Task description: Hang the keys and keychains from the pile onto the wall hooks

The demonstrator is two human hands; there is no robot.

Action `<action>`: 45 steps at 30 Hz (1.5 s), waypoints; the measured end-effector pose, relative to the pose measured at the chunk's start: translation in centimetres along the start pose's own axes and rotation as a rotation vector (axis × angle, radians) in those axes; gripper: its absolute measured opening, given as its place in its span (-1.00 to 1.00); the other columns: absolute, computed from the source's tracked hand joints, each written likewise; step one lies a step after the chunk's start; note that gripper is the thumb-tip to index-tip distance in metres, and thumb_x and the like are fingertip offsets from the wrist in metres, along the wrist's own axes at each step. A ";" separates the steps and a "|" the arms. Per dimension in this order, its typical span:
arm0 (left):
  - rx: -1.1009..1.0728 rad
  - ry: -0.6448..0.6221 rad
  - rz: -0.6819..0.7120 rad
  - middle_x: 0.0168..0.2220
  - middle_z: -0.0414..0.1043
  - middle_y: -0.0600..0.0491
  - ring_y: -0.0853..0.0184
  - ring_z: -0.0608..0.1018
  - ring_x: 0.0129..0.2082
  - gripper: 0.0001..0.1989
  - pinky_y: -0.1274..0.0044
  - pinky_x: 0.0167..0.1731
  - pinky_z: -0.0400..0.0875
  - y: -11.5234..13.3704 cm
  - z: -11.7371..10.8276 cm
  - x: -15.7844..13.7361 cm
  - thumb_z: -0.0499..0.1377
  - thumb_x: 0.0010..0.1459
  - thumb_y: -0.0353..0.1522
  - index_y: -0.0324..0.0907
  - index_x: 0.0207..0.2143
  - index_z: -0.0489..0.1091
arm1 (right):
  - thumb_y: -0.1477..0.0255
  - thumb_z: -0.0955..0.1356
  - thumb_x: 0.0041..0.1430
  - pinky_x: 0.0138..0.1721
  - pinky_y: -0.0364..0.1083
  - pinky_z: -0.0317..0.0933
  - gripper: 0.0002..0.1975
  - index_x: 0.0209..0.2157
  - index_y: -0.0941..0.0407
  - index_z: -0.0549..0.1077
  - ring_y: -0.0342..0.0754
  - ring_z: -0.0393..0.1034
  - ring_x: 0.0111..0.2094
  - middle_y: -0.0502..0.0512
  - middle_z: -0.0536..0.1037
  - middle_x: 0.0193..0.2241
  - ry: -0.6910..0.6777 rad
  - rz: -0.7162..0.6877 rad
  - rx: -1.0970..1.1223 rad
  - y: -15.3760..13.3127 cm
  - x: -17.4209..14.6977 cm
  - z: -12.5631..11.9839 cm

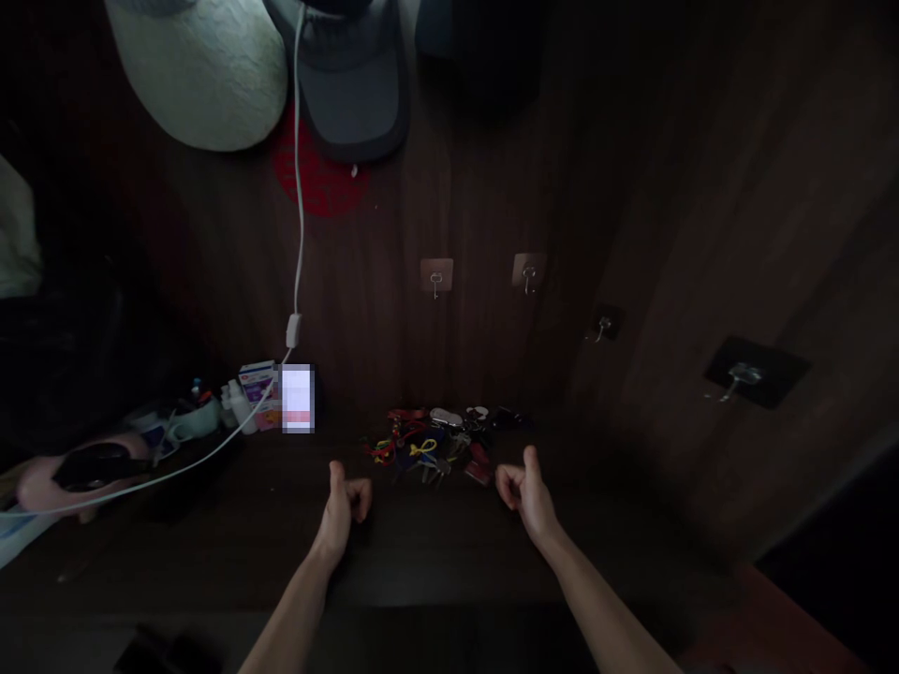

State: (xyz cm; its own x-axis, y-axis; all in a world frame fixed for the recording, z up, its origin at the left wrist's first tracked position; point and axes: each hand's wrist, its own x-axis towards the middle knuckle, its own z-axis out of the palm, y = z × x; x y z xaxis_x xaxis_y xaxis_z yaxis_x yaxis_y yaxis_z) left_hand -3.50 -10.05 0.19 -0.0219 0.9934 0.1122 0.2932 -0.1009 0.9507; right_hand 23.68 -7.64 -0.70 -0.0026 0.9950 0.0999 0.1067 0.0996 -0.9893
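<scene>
My left hand [346, 505] is above the dark wooden shelf, its thumb raised and its fingers curled inward. Opposite it, my right hand [528, 496] has the same shape, thumb up and fingers bent in. Nothing shows in either hand. Between and just beyond them lies a loose pile of keys [441, 465] with keyrings and cords. A yellow cord loop [423, 448], red straps [407, 416] and a silver oval fob [446, 417] stand out in it. A dark red tag [478, 471] lies nearest my right hand, apart from it.
Adhesive hooks [436, 275] are stuck on the wood panels. Caps [358, 103] hang above. A white cable [299, 206] runs down past a small box [258, 379], white bottles [240, 406] and a teal cup [197, 420]. A pink item [49, 482] lies far left.
</scene>
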 end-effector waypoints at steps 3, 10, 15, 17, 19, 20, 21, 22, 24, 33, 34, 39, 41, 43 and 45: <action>0.026 -0.018 -0.021 -0.80 0.01 0.11 0.40 0.18 -0.69 -0.24 0.50 -0.57 0.11 0.4 0.2 0.0 -0.55 0.06 0.11 -0.09 -0.86 0.05 | -0.23 -0.11 -0.05 -0.62 -0.14 -0.14 -0.25 -0.81 0.08 0.13 -0.19 -0.01 -0.69 -0.02 0.11 -0.81 0.010 0.038 0.016 -0.2 0.0 0.1; 0.155 -0.142 -0.098 -0.83 0.06 0.10 0.39 0.25 -0.69 -0.22 0.53 -0.58 0.16 0.9 0.1 1.6 -0.51 0.07 0.12 -0.10 -0.89 0.08 | -0.16 0.09 0.01 -0.57 -0.12 0.03 -0.33 -0.60 0.14 0.41 -0.17 0.13 -0.66 0.05 0.39 -0.66 0.094 -0.089 0.019 -0.7 0.1 0.4; 0.249 -0.179 -0.005 -0.79 0.25 0.11 0.40 0.34 -0.68 -0.32 0.55 -0.58 0.20 1.0 -0.4 4.2 -0.21 0.10 0.08 -0.16 -0.78 0.29 | -0.05 0.20 0.02 -0.58 -0.13 0.06 -0.49 -0.49 0.12 0.44 -0.14 0.17 -0.62 0.05 0.41 -0.58 0.213 -0.136 -0.003 -0.7 0.2 0.2; 0.301 -0.095 0.081 -0.66 0.41 0.08 0.37 0.42 -0.61 -0.46 0.56 -0.55 0.25 1.0 -0.6 5.8 -0.09 0.11 -0.01 -0.19 -0.62 0.40 | 0.01 0.27 -0.02 -0.59 -0.14 0.06 -0.57 -0.47 0.11 0.42 -0.14 0.17 -0.61 0.03 0.41 -0.57 0.275 -0.132 -0.007 -0.6 0.2 0.0; 0.324 -0.047 0.137 -0.44 0.52 0.04 0.32 0.51 -0.43 -0.61 0.55 -0.42 0.33 1.0 -0.7 7.6 -0.04 0.12 -0.13 -0.20 -0.40 0.46 | 0.05 0.32 -0.06 -0.60 -0.15 0.05 -0.62 -0.45 0.11 0.42 -0.14 0.17 -0.61 0.03 0.41 -0.57 0.324 -0.118 0.005 -0.4 0.4 -0.1; 0.335 -0.037 0.161 -0.34 0.53 0.02 0.31 0.52 -0.34 -0.66 0.54 -0.33 0.34 1.0 -0.6 8.5 -0.03 0.13 -0.20 -0.19 -0.31 0.45 | 0.07 0.34 -0.06 -0.60 -0.15 0.05 -0.63 -0.44 0.11 0.42 -0.15 0.16 -0.62 0.03 0.41 -0.57 0.338 -0.112 0.012 -0.3 0.5 -0.2; 0.351 -0.032 0.187 -0.26 0.53 0.01 0.31 0.52 -0.26 -0.69 0.54 -0.25 0.34 1.0 -0.4 9.4 -0.02 0.13 -0.26 -0.18 -0.25 0.44 | 0.08 0.34 -0.06 -0.60 -0.15 0.05 -0.64 -0.43 0.11 0.42 -0.15 0.16 -0.62 0.03 0.41 -0.57 0.345 -0.111 0.016 -0.2 0.6 -0.2; 0.371 -0.036 0.215 -0.20 0.51 0.01 0.31 0.51 -0.20 -0.71 0.54 -0.19 0.32 1.1 -0.2 10.2 -0.01 0.13 -0.30 -0.18 -0.20 0.43 | 0.08 0.34 -0.06 -0.61 -0.15 0.05 -0.64 -0.43 0.11 0.42 -0.15 0.16 -0.62 0.03 0.40 -0.57 0.347 -0.111 0.014 -0.1 0.6 -0.3; 0.418 -0.062 0.273 -0.14 0.49 0.01 0.32 0.48 -0.13 -0.73 0.54 -0.11 0.29 1.2 0.6 11.8 0.01 0.13 -0.36 -0.16 -0.17 0.44 | 0.09 0.34 -0.05 -0.61 -0.15 0.04 -0.65 -0.44 0.11 0.42 -0.15 0.15 -0.63 0.02 0.38 -0.59 0.343 -0.107 0.000 -0.1 0.8 -0.3; 0.635 -0.115 0.415 -0.19 0.49 -0.03 0.21 0.44 -0.12 -0.82 0.43 -0.12 0.24 0.8 4.3 16.5 0.14 0.09 -0.40 -0.13 -0.24 0.48 | 0.01 0.32 -0.06 -0.62 -0.16 0.01 -0.58 -0.46 0.12 0.41 -0.17 0.12 -0.64 -0.03 0.32 -0.65 0.376 -0.051 -0.055 0.1 1.3 -0.3; 0.638 -0.113 0.422 -0.24 0.50 -0.02 0.22 0.46 -0.16 -0.85 0.44 -0.15 0.25 0.5 4.5 16.7 0.14 0.09 -0.40 -0.14 -0.29 0.49 | 0.01 0.31 -0.05 -0.61 -0.16 0.02 -0.58 -0.45 0.12 0.41 -0.17 0.12 -0.64 -0.03 0.31 -0.65 0.376 -0.044 -0.067 0.1 1.3 -0.3; 0.570 -0.078 0.490 -0.36 0.50 0.01 0.27 0.50 -0.29 -0.81 0.48 -0.24 0.30 -1.1 4.8 16.5 0.07 0.16 -0.37 -0.16 -0.43 0.47 | 0.07 0.26 0.06 -0.57 -0.17 0.05 -0.62 -0.41 0.12 0.41 -0.17 0.15 -0.62 -0.05 0.31 -0.64 0.320 -0.029 -0.174 -0.1 1.3 -0.3; 0.513 -0.065 0.530 -0.35 0.50 0.02 0.29 0.50 -0.29 -0.78 0.48 -0.24 0.32 -1.5 4.7 16.2 0.03 0.19 -0.35 -0.15 -0.40 0.46 | 0.08 0.25 0.08 -0.56 -0.18 0.05 -0.63 -0.41 0.12 0.41 -0.18 0.16 -0.62 -0.06 0.32 -0.64 0.287 -0.023 -0.202 -0.2 1.4 -0.3; 0.457 -0.038 0.563 -0.33 0.50 0.01 0.29 0.50 -0.28 -0.76 0.48 -0.23 0.33 -1.5 4.6 16.0 0.00 0.21 -0.32 -0.15 -0.35 0.44 | 0.09 0.24 0.08 -0.56 -0.18 0.05 -0.63 -0.41 0.12 0.41 -0.18 0.15 -0.63 -0.07 0.32 -0.64 0.259 -0.014 -0.212 -0.2 1.5 -0.4; 0.416 -0.001 0.583 -0.31 0.50 0.00 0.28 0.51 -0.28 -0.74 0.47 -0.22 0.35 -1.3 4.5 15.9 -0.03 0.23 -0.29 -0.16 -0.32 0.43 | 0.09 0.24 0.08 -0.57 -0.18 0.05 -0.63 -0.40 0.12 0.40 -0.19 0.15 -0.64 -0.07 0.32 -0.65 0.243 -0.001 -0.206 0.0 1.6 -0.5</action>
State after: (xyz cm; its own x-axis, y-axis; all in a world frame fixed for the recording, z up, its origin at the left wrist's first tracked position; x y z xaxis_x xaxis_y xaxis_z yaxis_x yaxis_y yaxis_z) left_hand 0.11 6.08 -0.56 0.2506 0.7838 0.5682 0.5972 -0.5871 0.5465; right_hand 24.19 -6.01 -0.44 0.2326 0.9612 0.1484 0.3062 0.0725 -0.9492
